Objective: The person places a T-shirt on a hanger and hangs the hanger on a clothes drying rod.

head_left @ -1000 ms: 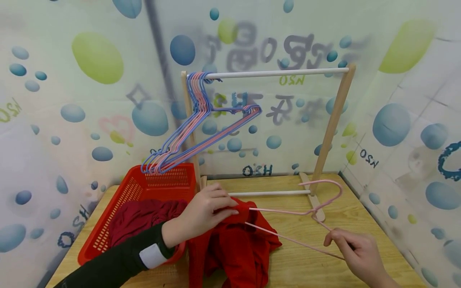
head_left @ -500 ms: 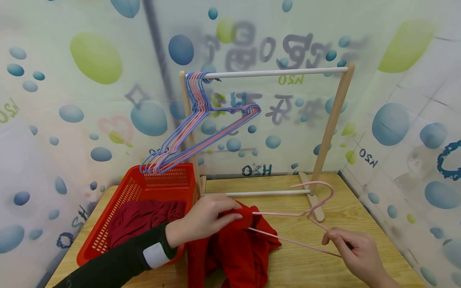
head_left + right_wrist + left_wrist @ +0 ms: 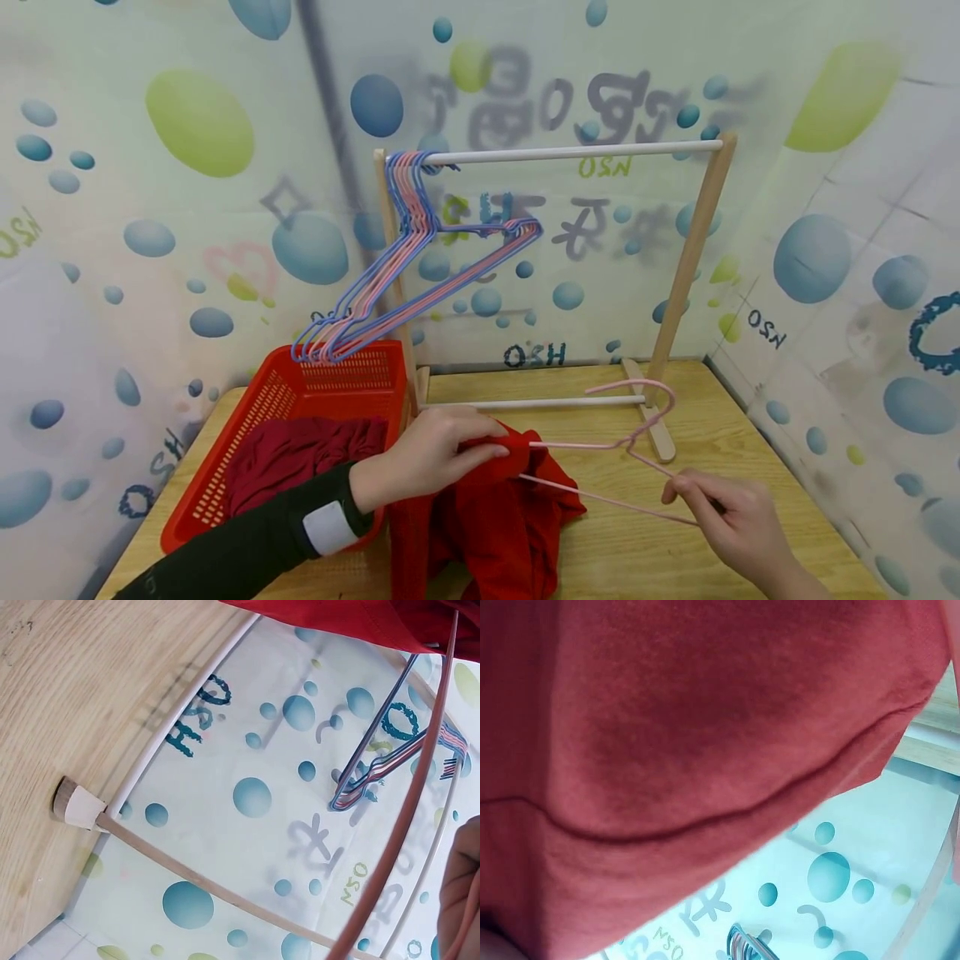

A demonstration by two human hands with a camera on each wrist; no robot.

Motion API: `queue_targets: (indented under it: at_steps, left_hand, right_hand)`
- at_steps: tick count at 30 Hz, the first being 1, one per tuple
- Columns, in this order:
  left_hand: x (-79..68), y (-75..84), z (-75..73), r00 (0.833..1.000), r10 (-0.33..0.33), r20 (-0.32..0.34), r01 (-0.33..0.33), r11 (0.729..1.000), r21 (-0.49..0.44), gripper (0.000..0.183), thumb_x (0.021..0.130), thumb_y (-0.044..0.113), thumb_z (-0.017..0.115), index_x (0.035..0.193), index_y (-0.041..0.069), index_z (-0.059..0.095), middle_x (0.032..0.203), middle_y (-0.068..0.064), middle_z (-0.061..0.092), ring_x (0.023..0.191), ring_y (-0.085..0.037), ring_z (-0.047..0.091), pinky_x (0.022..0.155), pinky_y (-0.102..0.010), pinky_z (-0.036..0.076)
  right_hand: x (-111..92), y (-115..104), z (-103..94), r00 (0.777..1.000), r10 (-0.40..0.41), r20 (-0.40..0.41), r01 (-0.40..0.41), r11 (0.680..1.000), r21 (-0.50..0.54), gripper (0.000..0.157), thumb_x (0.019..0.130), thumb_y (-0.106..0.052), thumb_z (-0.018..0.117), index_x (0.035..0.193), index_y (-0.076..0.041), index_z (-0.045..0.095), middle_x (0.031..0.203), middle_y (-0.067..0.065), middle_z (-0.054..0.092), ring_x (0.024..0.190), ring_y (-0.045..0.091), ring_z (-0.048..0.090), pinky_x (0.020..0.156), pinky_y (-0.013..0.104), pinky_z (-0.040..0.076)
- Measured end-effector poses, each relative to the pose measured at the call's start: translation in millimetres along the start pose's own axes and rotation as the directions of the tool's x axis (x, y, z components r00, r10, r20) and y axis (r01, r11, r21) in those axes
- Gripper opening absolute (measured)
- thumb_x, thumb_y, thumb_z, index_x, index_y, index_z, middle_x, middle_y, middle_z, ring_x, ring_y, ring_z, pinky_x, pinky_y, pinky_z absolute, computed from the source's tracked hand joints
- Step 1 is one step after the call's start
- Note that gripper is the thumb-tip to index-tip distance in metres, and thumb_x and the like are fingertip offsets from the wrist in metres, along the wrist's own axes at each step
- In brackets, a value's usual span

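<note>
In the head view, a red garment [image 3: 495, 525] hangs bunched over the table's front, and my left hand [image 3: 431, 458] pinches its upper edge between thumb and fingers. One end of a pink clothes hanger [image 3: 577, 445] lies inside the garment, hidden by the cloth. At the hanger's other end, my right hand [image 3: 731, 517] grips its corner, with the hook up and to the left of the fingers. Red cloth [image 3: 705, 735] fills most of the left wrist view. In the right wrist view, the hanger's bar [image 3: 409, 817] runs up into the garment.
A wooden rack with a white top rod [image 3: 577, 153] stands at the back. Several blue and pink hangers [image 3: 412, 233] hang at its left end, over a red basket [image 3: 202, 475] holding dark red cloth [image 3: 307, 454]. Bare wood table [image 3: 622, 558] shows at front right.
My right hand and the hanger have shifted left, sliding the hanger toward the garment. The left hand has moved slightly right and down, still holding the cloth.
</note>
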State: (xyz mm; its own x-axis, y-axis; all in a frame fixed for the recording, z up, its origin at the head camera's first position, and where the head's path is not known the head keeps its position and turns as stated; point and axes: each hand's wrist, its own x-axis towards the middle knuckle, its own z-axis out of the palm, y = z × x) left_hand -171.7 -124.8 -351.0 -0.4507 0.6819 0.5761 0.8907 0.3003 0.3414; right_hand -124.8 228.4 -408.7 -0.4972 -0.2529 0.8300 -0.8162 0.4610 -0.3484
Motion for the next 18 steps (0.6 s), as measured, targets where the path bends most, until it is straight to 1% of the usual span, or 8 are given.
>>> queue_targets:
  at_steps: [5,10,13,18]
  left_hand:
    - [1.1,0.1,-1.1,1.0,-0.007,0.009,0.007,1.0,-0.007,0.014,0.094,0.023,0.062,0.097,0.013,0.071,0.091,0.01,0.065,0.085,0.002,0.057,0.073,-0.013,0.044]
    - [2.9,0.6,-2.4,1.0,-0.015,0.019,0.015,1.0,-0.021,0.016,0.094,0.023,0.062,0.1,0.012,0.072,0.094,0.008,0.066,0.088,0.002,0.059,0.076,-0.014,0.046]
    - [3.1,0.5,-2.0,1.0,-0.019,0.024,0.02,0.999,-0.029,0.017,0.095,0.023,0.061,0.101,0.011,0.071,0.096,0.007,0.067,0.09,0.001,0.06,0.079,-0.014,0.046]
    - [3.5,0.7,-2.4,0.999,-0.036,0.034,0.037,0.999,-0.031,0.018,0.095,0.024,0.06,0.101,0.011,0.071,0.094,0.008,0.067,0.089,0.001,0.06,0.078,-0.014,0.046]
  right_hand:
    - [1,1,1.7,1.0,0.011,0.006,-0.011,1.0,-0.017,0.032,0.083,0.012,0.062,0.076,-0.019,0.066,0.055,-0.021,0.037,0.046,-0.011,0.024,0.041,0.007,0.022]
    - [14,-11,4.1,1.0,-0.001,-0.007,0.001,1.0,-0.005,0.026,0.085,0.008,0.062,0.073,-0.015,0.065,0.052,-0.018,0.035,0.044,-0.008,0.024,0.041,0.008,0.021]
    - [20,-17,5.0,1.0,-0.007,-0.008,0.007,1.0,0.016,0.025,0.086,0.008,0.062,0.072,-0.013,0.064,0.052,-0.017,0.036,0.044,-0.007,0.025,0.041,0.008,0.021]
    - [14,-9,6.2,1.0,0.004,0.011,-0.004,1.0,0.005,0.028,0.083,0.01,0.063,0.075,-0.017,0.066,0.054,-0.019,0.04,0.044,-0.009,0.025,0.04,0.008,0.022]
